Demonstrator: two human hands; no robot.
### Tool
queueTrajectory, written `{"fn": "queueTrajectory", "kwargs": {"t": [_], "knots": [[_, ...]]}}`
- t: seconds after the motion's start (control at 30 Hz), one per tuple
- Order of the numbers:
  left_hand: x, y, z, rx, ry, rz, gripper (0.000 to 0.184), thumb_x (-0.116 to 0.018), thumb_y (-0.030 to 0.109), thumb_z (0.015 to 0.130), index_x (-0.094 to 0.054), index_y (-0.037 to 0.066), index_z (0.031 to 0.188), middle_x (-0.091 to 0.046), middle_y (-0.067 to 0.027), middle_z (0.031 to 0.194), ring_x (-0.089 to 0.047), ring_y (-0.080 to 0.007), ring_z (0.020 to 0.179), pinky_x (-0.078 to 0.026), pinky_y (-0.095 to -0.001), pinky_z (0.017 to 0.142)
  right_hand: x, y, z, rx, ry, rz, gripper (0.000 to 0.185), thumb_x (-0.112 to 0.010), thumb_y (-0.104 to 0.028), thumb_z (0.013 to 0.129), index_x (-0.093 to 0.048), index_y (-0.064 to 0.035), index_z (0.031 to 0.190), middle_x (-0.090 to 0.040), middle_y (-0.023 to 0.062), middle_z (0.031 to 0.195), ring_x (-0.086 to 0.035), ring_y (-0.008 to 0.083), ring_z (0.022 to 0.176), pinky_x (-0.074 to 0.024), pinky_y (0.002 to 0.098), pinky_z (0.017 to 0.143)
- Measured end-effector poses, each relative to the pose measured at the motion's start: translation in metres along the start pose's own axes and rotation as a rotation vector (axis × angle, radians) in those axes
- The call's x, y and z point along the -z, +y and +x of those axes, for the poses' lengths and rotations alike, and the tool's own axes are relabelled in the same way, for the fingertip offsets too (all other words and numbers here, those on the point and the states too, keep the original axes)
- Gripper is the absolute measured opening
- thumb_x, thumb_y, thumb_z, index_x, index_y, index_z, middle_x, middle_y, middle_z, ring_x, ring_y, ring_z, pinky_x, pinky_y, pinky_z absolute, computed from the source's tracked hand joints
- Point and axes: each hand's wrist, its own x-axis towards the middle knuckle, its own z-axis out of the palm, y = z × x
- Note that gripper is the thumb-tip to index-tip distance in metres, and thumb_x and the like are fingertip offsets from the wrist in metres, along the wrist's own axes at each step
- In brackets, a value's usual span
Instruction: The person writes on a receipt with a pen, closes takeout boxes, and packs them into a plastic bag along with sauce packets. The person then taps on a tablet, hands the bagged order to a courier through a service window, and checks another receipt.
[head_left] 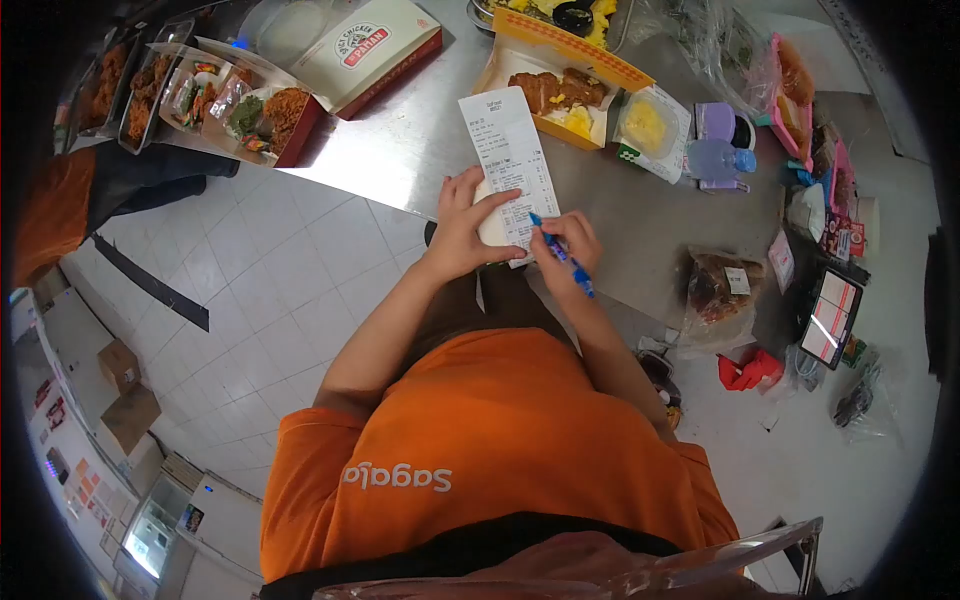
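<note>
While one printed receipt (pixel 513 140) is gripped by the left hand (pixel 457 232), presumably to steady it for marking, one blue pen (pixel 577 272) is gripped in the closed right hand (pixel 585 235), its tip angled towards the lower print. The receipt is held at the near edge of the counter (pixel 640 235), probably for support. Outward from it are seen: one open food box (pixel 603 132) at one o'clock; one plastic tub of yellow food (pixel 648 127) at two; one bottle (pixel 712 160) at three; one bagged item (pixel 720 290) at four; one closed box (pixel 385 75) at ten.
</note>
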Motion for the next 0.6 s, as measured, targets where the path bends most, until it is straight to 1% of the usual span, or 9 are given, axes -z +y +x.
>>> {"fn": "queueTrajectory", "kwargs": {"t": [0.07, 0.17, 0.27, 0.47, 0.6], "knots": [[0.000, 0.002, 0.000, 0.001, 0.008, -0.009, 0.074, -0.083, 0.039, 0.051, -0.058, 0.023, 0.120, -0.033, -0.0160, 0.134, -0.027, -0.0381, 0.126, -0.010, -0.0587, 0.106, 0.005, -0.002, 0.002, -0.115, -0.015, -0.021, 0.015, -0.068, 0.004, 0.070, -0.055, -0.0001, 0.076, -0.058, 0.0113, 0.078, -0.063, 0.0201, 0.074, -0.0503, 0.0264, 0.064], [0.003, 0.000, 0.001, -0.003, 0.015, -0.004, 0.074, -0.083, 0.038, 0.052, -0.058, 0.023, 0.119, -0.033, -0.0159, 0.134, -0.027, -0.0382, 0.126, -0.011, -0.0588, 0.105, -0.001, -0.007, 0.005, -0.041, 0.008, -0.021, 0.019, -0.068, 0.003, 0.069, -0.055, -0.0027, 0.081, -0.054, 0.0108, 0.075, -0.057, 0.0221, 0.062, -0.0457, 0.0306, 0.054], [0.001, -0.003, 0.000, -0.020, 0.020, 0.020, 0.074, -0.083, 0.037, 0.052, -0.058, 0.024, 0.120, -0.033, -0.0155, 0.134, -0.027, -0.0381, 0.126, -0.011, -0.0591, 0.105, -0.006, -0.009, 0.002, 0.063, -0.042, 0.078, 0.018, -0.067, 0.003, 0.070, -0.055, -0.0025, 0.081, -0.054, 0.0109, 0.074, -0.057, 0.0223, 0.062, -0.0454, 0.0300, 0.054], [0.000, -0.002, 0.001, -0.012, 0.015, 0.025, 0.075, -0.083, 0.037, 0.051, -0.058, 0.024, 0.120, -0.033, -0.0147, 0.134, -0.027, -0.0379, 0.126, -0.011, -0.0596, 0.105, 0.000, -0.007, 0.000, 0.000, -0.039, 0.016, 0.017, -0.067, 0.003, 0.070, -0.055, -0.0029, 0.080, -0.054, 0.0108, 0.076, -0.056, 0.0216, 0.063, -0.0449, 0.0296, 0.054], [0.000, -0.003, 0.002, -0.007, -0.002, 0.018, 0.074, -0.083, 0.039, 0.051, -0.058, 0.023, 0.120, -0.033, -0.0149, 0.133, -0.028, -0.0379, 0.125, -0.011, -0.0595, 0.105, -0.001, -0.010, -0.002, 0.030, -0.082, 0.060, 0.017, -0.066, 0.004, 0.070, -0.055, -0.0033, 0.081, -0.054, 0.0099, 0.077, -0.055, 0.0219, 0.062, -0.0442, 0.0298, 0.054]]}}
